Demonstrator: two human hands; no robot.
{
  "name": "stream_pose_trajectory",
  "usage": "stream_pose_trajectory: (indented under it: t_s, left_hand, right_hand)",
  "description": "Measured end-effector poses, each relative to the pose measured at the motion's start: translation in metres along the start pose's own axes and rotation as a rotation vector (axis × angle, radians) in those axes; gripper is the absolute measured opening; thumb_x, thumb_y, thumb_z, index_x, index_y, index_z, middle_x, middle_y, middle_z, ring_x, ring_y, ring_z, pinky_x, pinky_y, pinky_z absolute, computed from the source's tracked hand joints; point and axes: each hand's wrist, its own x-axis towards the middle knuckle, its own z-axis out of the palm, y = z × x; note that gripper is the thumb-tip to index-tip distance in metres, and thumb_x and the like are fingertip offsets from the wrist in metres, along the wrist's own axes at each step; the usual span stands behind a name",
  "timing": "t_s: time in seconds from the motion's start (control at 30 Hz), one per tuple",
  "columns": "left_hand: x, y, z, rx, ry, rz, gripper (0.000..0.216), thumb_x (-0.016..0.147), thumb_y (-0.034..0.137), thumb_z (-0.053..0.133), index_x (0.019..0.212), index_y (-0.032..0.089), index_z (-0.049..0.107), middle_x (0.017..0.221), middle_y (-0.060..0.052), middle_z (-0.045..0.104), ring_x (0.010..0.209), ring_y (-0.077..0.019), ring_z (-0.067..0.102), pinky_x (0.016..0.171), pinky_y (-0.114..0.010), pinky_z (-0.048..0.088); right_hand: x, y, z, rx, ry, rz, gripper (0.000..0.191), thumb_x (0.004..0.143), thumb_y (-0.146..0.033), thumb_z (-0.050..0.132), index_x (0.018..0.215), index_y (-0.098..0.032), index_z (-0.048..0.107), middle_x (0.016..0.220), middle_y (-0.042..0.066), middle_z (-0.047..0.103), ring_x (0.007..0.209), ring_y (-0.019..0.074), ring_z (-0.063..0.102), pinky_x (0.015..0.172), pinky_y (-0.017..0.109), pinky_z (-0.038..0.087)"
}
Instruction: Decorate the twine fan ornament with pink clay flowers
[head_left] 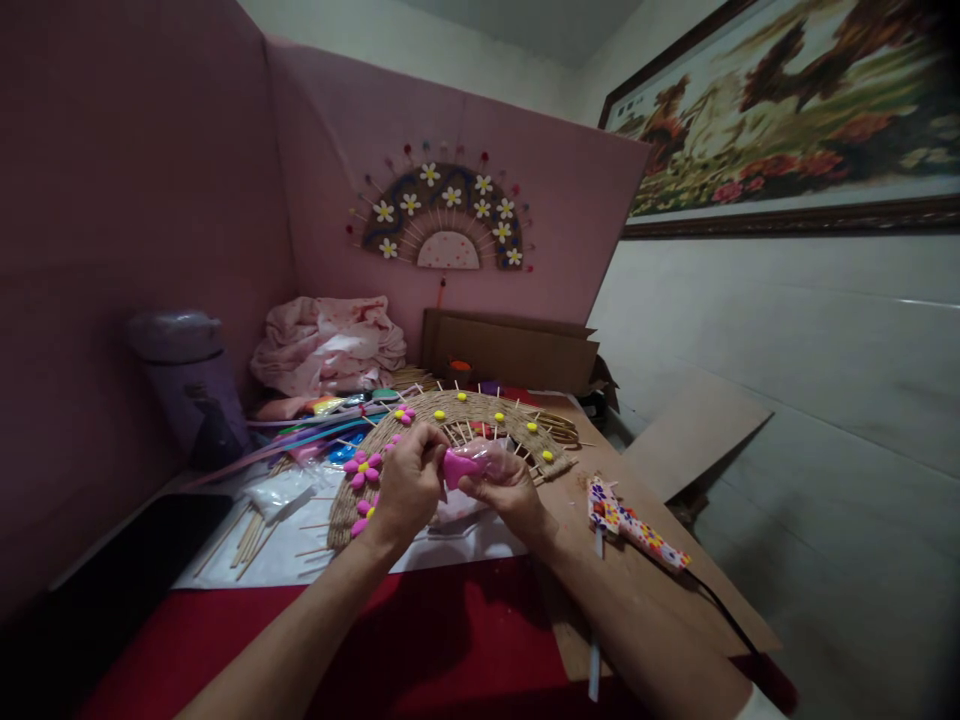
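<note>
Pinching a soft pink lump (459, 466) between both hands, the person holds it raised just above the half-round woven fan (450, 425) that lies flat on the table (660, 590). The left hand (409, 485) has its fingers curled tight around the lump's near end, while the right hand (504, 485) grasps the other end inside what looks like a clear wrapper (too blurred to be sure), so both hands are clenched on the same piece. Held this way, over the fan and close to the body, the lump stays within sight and near the pink flowers (364, 468) already sitting on the fan's left rim, whose petals match its colour. Yellow dots (499, 417) stand along the upper arc, and thin sticks poke out from the weave like spokes.

A flower-patterned glue gun (637, 525) rests on a brown board to the right, just beside the right wrist, its cord trailing off toward the table edge. Bare wooden sticks (251, 535) lie on white paper to the left. On the pink partition behind hangs a finished fan (444, 218) with white flowers, facing the person. A lilac jug (187, 385) stands well apart at the far left.
</note>
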Motion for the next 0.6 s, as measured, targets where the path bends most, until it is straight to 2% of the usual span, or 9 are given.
stream_pose_trajectory:
  t_s: [0.13, 0.33, 0.5, 0.6]
  left_hand:
    - [-0.0008, 0.0010, 0.0013, 0.012, -0.017, -0.003, 0.010, 0.073, 0.013, 0.049, 0.066, 0.020, 0.051, 0.054, 0.004, 0.049, 0.043, -0.0103, 0.047, 0.042, -0.022, 0.035]
    - [-0.0017, 0.0032, 0.0031, -0.069, 0.050, -0.033, 0.007, 0.075, 0.018, 0.052, 0.068, 0.019, 0.052, 0.049, 0.006, 0.046, 0.039, -0.0080, 0.043, 0.039, -0.020, 0.032]
    - [-0.0024, 0.0055, 0.0039, -0.135, 0.032, -0.038, 0.010, 0.078, 0.023, 0.053, 0.069, 0.019, 0.051, 0.049, 0.007, 0.046, 0.035, -0.0082, 0.045, 0.035, -0.020, 0.034]
    - [-0.0027, 0.0066, 0.0040, -0.138, 0.026, -0.040, 0.011, 0.080, 0.024, 0.052, 0.070, 0.019, 0.049, 0.050, 0.007, 0.046, 0.035, -0.0085, 0.046, 0.035, -0.020, 0.035]
  right_hand:
    - [0.0001, -0.0014, -0.0005, -0.011, -0.006, 0.027, 0.024, 0.061, -0.026, 0.080, 0.084, -0.025, 0.072, 0.086, 0.001, 0.066, 0.079, 0.0147, 0.060, 0.075, 0.029, 0.051]
    - [-0.0011, -0.0022, 0.0020, -0.001, 0.057, 0.048, 0.020, 0.062, -0.029, 0.079, 0.078, -0.022, 0.070, 0.078, 0.001, 0.066, 0.072, 0.0144, 0.059, 0.071, 0.028, 0.051]
    - [-0.0020, -0.0030, 0.0045, -0.032, 0.101, 0.035, 0.018, 0.064, -0.033, 0.077, 0.075, -0.022, 0.068, 0.070, 0.000, 0.066, 0.064, 0.0139, 0.057, 0.068, 0.029, 0.051]
    - [-0.0016, -0.0045, 0.0043, -0.033, 0.097, 0.013, 0.019, 0.064, -0.032, 0.077, 0.078, -0.022, 0.069, 0.074, 0.001, 0.067, 0.067, 0.0146, 0.058, 0.070, 0.030, 0.051]
